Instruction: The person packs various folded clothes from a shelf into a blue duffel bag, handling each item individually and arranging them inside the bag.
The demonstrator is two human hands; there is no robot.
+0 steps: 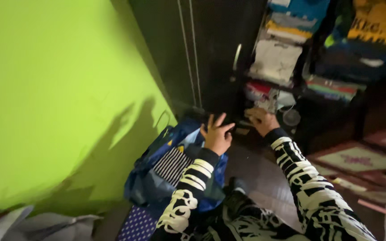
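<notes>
So, green wall (45,89) fills 9 o'clock, dark wardrobe (215,49) at 12 with folded clothes (275,58) stacked on shelves at 1. Blue bag (157,174) of clothes sits at 6–7 on the floor against the wall. Left hand (217,134) hovers above the bag, fingers spread wide, holding nothing. Right hand (262,120) reaches into the lowest shelf; grip there is blurred, cannot tell. Judgement: best to close on one folded piece squarely and keep the stack level.
</notes>
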